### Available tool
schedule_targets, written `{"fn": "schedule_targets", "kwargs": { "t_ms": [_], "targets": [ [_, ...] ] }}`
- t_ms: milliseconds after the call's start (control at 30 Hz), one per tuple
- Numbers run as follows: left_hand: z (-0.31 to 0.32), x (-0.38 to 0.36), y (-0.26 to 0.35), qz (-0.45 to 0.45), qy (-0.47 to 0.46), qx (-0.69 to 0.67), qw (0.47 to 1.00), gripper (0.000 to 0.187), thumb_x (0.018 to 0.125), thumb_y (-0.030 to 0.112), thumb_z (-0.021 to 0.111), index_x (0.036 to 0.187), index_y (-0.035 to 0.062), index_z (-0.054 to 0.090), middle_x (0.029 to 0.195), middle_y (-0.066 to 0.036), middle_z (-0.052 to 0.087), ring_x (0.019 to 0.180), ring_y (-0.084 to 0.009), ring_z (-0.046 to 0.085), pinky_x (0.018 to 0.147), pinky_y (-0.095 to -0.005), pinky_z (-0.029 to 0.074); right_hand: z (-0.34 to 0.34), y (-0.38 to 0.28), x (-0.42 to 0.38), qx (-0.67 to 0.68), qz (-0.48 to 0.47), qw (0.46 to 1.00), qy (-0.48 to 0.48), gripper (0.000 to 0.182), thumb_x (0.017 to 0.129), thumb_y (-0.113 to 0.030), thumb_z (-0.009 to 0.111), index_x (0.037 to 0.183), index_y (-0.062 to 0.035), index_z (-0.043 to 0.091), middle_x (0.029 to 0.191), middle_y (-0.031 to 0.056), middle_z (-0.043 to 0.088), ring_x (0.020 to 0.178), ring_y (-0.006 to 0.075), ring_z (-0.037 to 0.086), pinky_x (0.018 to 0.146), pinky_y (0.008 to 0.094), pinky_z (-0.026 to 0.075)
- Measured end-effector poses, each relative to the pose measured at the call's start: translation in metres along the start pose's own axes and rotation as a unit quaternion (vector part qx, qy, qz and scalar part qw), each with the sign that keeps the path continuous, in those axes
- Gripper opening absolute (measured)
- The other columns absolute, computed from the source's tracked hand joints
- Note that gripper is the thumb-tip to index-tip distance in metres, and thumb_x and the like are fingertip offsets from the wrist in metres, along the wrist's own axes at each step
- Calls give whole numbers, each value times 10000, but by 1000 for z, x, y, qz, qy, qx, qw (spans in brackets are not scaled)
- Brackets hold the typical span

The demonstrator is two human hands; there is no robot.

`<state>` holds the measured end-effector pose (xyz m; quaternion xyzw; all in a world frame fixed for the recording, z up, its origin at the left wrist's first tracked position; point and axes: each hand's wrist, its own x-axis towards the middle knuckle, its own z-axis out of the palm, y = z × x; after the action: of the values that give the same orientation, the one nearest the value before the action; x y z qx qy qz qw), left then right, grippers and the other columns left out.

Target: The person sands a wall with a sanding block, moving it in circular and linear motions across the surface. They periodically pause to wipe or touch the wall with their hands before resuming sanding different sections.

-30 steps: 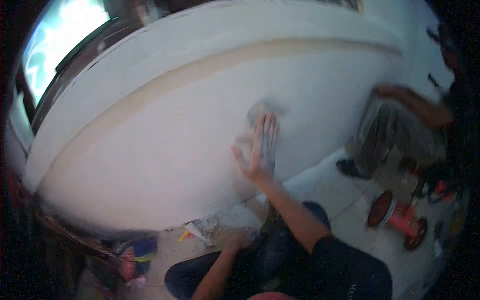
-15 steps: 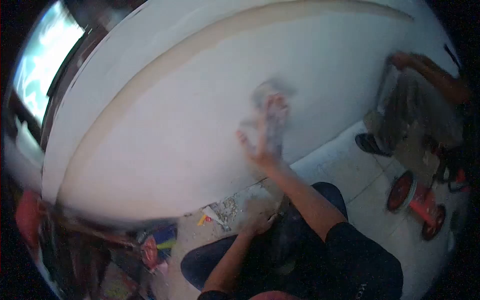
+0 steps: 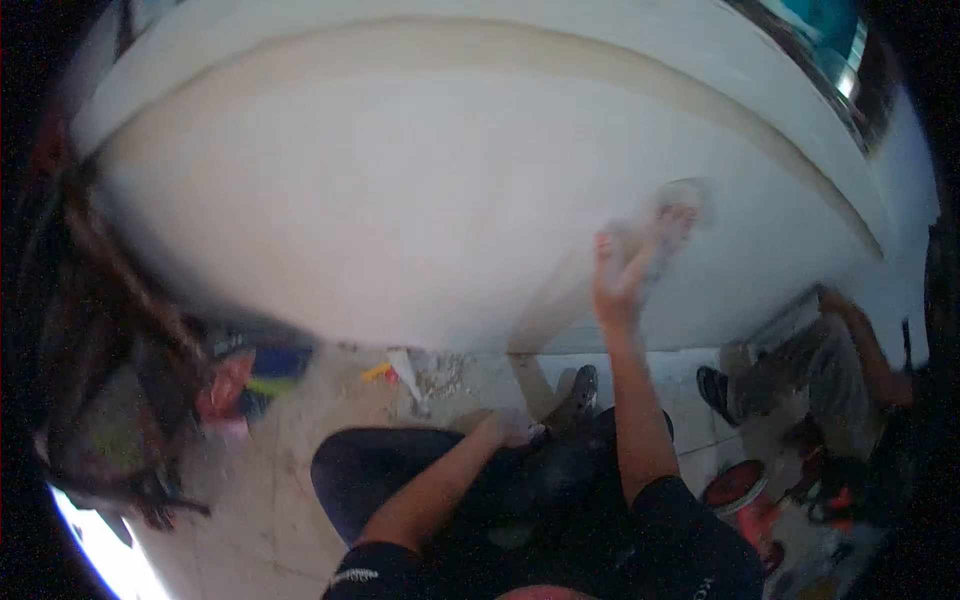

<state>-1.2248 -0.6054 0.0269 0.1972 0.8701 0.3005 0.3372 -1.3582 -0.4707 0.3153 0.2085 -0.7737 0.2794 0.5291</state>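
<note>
Panel directly ahead, long axis running left to right; right hand nearer, raised to its right part, thumb spread apart from fingers (perhaps over a pad, too blurred to tell); left hand low by the lap, grip unclear.

My right fingers – blurred now – have shifted farther right along the white panel, nearer the other person's hand. My arm's shadow now runs longer, down-left to the panel's lower edge. View swung too – shoe beside my leg, teal patch upper right, bright strip lower left now in.
</note>
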Motion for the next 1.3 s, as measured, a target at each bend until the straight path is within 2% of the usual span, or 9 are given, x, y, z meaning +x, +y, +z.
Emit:
{"fn": "schedule_targets", "kwargs": {
  "t_ms": [100,167,267,367,433,500,767,967,1300],
  "targets": [
    [0,-29,13,42,45,-43,997,455,1013,392,474,1246,77,706,1262,-178,704,1167,-351,674,975,-501,530,7,-29,11,-8,13,1000,-20,1069,928,-498,714,1629,40,114,1684,302,110,1567,481,10,1251,608,60],
    [22,24,4,-7,2,174,985,451,993,389,511,1251,75,708,1275,-180,700,1166,-353,676,970,-506,537,4,-36,7,-13,20,1000,-17,1090,916,-516,728,1628,40,120,1682,307,109,1565,486,19,1253,607,75],
    [-25,-64,49,-36,89,-30,995,433,992,383,531,1222,67,718,1256,-178,707,1150,-355,683,958,-502,542,-12,-27,6,-95,-32,994,-42,1124,887,-546,753,1625,38,141,1684,306,104,1567,476,51,1253,604,114],
    [-37,-67,66,-66,32,83,994,452,1004,417,534,1245,71,698,1269,-177,701,1169,-362,671,975,-500,532,-30,-24,13,-95,-60,992,-55,1131,874,-566,757,1623,35,159,1682,308,109,1569,466,76,1253,593,145],
    [-45,-85,71,-76,47,13,996,463,1007,447,542,1277,94,676,1282,-181,693,1184,-371,658,986,-496,525,-39,-22,13,-112,-72,987,-92,1136,865,-588,748,1621,32,171,1679,310,122,1571,457,83,1259,571,147],
    [-36,-88,56,-23,120,120,985,451,1018,437,540,1301,106,659,1276,-195,688,1182,-379,652,992,-489,518,-48,-18,12,-98,-70,988,-94,1143,863,-594,742,1621,37,164,1676,315,125,1572,452,85,1261,565,143],
    [-52,-331,172,23,358,-3,934,346,1031,345,592,1231,76,679,1147,-145,729,1058,-267,701,909,-386,531,-66,-3,17,-66,-79,987,-124,1177,863,-583,729,1616,65,97,1664,347,104,1571,451,92,1271,547,117],
    [-32,-402,191,-39,413,-19,910,270,1037,275,611,1173,70,724,1127,-81,734,1020,-178,665,894,-330,517,-67,7,17,-50,-64,982,-170,1156,878,-537,733,1615,65,78,1669,344,72,1564,468,101,1275,520,146],
    [5,-437,187,-82,459,25,885,226,999,207,640,1128,35,709,1138,-136,714,1108,-272,672,969,-374,504,-65,14,21,-14,-56,977,-205,1167,877,-510,738,1630,25,26,1664,365,16,1550,520,77,1271,539,136]
  ]
}}
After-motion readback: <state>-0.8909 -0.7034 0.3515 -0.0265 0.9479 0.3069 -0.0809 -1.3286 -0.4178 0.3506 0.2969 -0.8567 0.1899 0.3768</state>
